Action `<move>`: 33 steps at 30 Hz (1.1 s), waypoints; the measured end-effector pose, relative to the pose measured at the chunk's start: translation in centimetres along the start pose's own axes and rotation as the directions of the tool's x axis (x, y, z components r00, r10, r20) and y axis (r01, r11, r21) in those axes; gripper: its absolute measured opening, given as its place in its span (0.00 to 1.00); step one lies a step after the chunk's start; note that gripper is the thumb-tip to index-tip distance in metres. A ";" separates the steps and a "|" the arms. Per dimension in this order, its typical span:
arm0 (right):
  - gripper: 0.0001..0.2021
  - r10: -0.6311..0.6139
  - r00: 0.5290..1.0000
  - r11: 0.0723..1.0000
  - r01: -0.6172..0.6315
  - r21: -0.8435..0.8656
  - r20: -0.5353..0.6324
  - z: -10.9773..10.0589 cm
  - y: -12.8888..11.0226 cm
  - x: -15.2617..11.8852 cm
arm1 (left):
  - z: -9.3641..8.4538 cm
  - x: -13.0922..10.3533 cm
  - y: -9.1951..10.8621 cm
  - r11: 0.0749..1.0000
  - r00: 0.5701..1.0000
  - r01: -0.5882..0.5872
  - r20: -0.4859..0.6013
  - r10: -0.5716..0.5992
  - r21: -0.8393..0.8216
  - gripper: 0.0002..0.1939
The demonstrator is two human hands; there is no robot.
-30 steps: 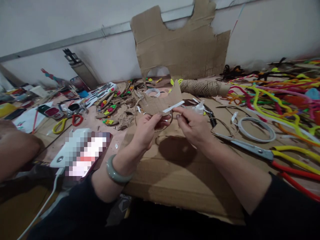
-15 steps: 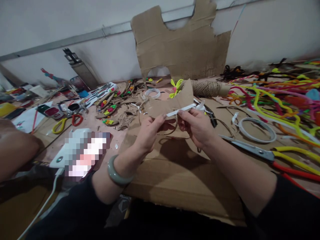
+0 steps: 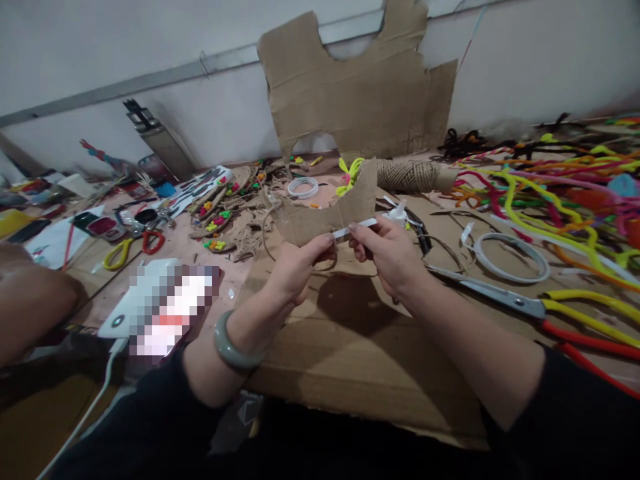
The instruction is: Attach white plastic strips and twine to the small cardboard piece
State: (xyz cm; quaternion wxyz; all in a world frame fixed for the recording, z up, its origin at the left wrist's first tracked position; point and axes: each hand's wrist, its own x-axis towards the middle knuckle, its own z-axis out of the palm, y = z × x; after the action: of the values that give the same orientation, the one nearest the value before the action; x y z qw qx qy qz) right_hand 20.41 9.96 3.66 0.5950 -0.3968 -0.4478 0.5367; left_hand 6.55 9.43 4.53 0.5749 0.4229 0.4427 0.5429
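A curved piece of brown cardboard (image 3: 330,217) stands up in front of me. A narrow strip of white tape (image 3: 343,233) runs along its lower edge, between my thumbs. My left hand (image 3: 300,270) is closed on the cardboard's lower edge, its thumb at the strip's left end. Pinched in my right hand (image 3: 393,257) is the strip's right part; its fingers are curled beneath. Twine loops hang around the cardboard, partly hidden by my hands. Below lies a larger cardboard sheet (image 3: 370,373).
To the right are scissors (image 3: 520,305) with red and yellow handles, a tape roll (image 3: 513,259) and tangled colourful pipe cleaners (image 3: 550,200). Behind are a twine spool (image 3: 410,176) and a cut cardboard sheet (image 3: 360,100). A phone (image 3: 175,313), power bank (image 3: 143,293) and another person's arm (image 3: 35,300) are left.
My right hand has slid slightly left and down along the white strip, closer to my left thumb. The cardboard piece has tilted a little and shows more of its face.
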 end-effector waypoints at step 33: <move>0.20 -0.160 0.987 0.986 0.161 -0.040 0.027 -1.0 0.0 0.5 | 0.2 0.2 1.7 0.931 0.957 0.276 -0.018 -0.288 -0.241 0.04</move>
State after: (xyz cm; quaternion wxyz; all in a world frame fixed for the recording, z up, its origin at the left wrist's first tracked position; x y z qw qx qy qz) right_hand 21.38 10.50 3.46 0.6225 -0.3656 -0.4963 0.4822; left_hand 6.36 9.67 6.19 0.6811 0.2691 0.4463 0.5144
